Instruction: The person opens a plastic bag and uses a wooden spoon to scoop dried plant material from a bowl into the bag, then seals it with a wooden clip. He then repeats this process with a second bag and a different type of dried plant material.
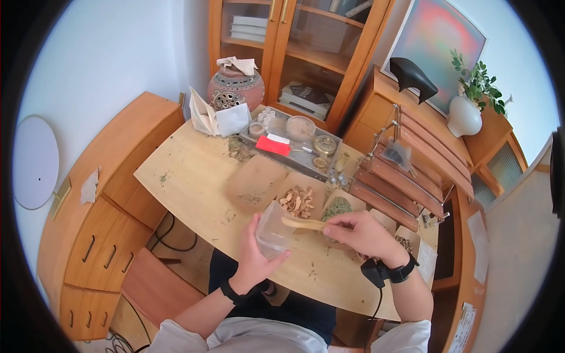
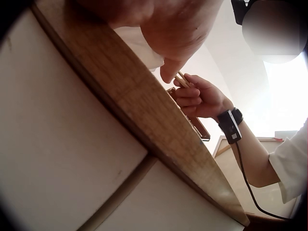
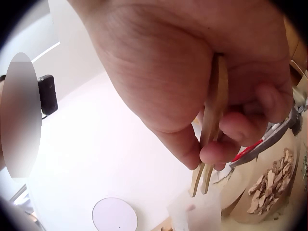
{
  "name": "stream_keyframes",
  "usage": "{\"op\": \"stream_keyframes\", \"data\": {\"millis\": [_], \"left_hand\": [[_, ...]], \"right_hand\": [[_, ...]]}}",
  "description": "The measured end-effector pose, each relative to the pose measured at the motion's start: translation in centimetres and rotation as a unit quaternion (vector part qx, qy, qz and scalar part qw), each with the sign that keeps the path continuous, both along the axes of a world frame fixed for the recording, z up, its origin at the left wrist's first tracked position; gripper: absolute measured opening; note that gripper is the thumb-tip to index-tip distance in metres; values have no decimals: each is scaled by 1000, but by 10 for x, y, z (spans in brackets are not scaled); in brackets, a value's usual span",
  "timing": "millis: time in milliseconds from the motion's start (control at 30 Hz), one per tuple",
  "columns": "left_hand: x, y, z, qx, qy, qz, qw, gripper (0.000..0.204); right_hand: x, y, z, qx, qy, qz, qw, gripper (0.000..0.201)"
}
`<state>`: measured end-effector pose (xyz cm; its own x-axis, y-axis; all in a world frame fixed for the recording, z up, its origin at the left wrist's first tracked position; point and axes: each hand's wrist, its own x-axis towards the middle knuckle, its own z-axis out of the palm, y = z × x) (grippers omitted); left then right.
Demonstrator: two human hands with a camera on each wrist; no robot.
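Note:
My left hand (image 1: 253, 262) grips a translucent plastic pouch (image 1: 272, 226) over the front of the table, thumb on the near side. In my right hand (image 1: 360, 234) is a pair of wooden tongs (image 1: 305, 223), pinched between thumb and fingers. Their tips reach over the pouch's mouth in the head view. In the right wrist view the two tong tips (image 3: 206, 186) stand slightly apart, with nothing visible between them. Just behind the pouch, dried brown chips (image 1: 298, 202) lie on brown paper. Green dried herb (image 1: 337, 210) sits in another paper tray, close behind my right hand.
A brown paper sheet (image 1: 253, 183) with a few crumbs lies left of the chips. Behind are a grey tray (image 1: 282, 154) with jars and a red packet (image 1: 273, 145). A slatted wooden rack (image 1: 397, 188) stands at the right. Crumbs dot the table (image 1: 188, 170).

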<state>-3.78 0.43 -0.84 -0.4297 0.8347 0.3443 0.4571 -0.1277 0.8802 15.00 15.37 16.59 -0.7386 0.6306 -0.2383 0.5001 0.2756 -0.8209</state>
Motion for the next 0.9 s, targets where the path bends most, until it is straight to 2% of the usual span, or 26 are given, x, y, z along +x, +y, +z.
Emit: {"op": "stream_keyframes", "data": {"millis": [267,367,467,567,667,900], "left_hand": [[1,3,-8,35,-48,7,998,109],[0,2,-7,26,-33,-1,999,108],[0,2,-7,24,-27,-7,999,108],[0,3,-8,26,-31,-10,999,109],[0,3,-8,23,-30,-9,999,109],[1,2,-8,27,-22,-8,999,109]], "right_hand": [[13,36,-12,-17,11,-37,999,27],[11,50,-34,114,-30,-72,990,32],[7,63,-54,163,-101,-74,979,35],[-4,66,-66,151,-122,-60,979,36],[-16,58,-64,191,-155,-33,969,36],[-29,41,-58,262,-164,-37,950,32]]}}
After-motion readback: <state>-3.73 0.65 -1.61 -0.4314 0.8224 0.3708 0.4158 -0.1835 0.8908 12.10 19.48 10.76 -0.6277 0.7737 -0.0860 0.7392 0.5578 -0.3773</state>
